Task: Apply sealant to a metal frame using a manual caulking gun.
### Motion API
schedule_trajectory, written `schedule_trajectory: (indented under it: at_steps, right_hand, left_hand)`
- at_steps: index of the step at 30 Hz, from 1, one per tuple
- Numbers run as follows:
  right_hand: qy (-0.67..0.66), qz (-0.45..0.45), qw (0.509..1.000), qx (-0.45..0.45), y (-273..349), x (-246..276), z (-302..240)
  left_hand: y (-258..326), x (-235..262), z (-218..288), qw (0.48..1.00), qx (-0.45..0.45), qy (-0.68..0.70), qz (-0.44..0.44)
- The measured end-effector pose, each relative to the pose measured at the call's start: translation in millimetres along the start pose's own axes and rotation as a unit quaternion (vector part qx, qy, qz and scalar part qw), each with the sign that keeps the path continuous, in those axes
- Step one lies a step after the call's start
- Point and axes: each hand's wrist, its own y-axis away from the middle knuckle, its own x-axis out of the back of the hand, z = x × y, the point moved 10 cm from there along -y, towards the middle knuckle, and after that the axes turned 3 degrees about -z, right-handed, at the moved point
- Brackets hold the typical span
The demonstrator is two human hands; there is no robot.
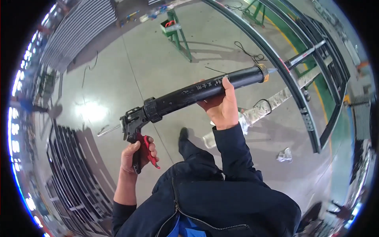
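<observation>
A long black caulking gun (185, 98) lies across my view, its nozzle end up at the right. My left hand (136, 155) is wrapped round its pistol grip, with the red trigger (148, 152) under the fingers. Farther along the barrel, my right hand (222, 104) supports it from below, thumb against the side and the other fingers mostly hidden behind it. A brass-coloured cap (262, 73) closes the far end, and a pale nozzle (271, 70) points at a dark metal frame (282, 68). At the rear, a bent metal rod (108, 130) sticks out to the left.
A green stand (177, 35) with a small box is ahead. A wrapped pale beam (280, 98) lies under the frame at right. Stacked dark bars (79, 170) stand at lower left, ribbed panels (79, 31) at upper left. Crumpled white plastic (284, 155) and black cable (248, 52) lie on the floor.
</observation>
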Motion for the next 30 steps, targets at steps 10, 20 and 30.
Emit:
schedule_trajectory:
  at_steps: [10,20,30]
  right_hand:
    - [0.01,0.117,0.978,0.173,-92,18,-71]
    - [-0.186,0.26,0.893,0.317,-138,79,-122]
    - [-0.082,0.262,0.857,0.435,-244,26,-197]
  left_hand:
    - [-165,3,90,0.981,0.174,0.04,-0.08]
    - [-347,-20,149,0.924,0.319,-0.156,-0.144]
    - [-557,-86,253,0.855,0.391,-0.191,-0.28]
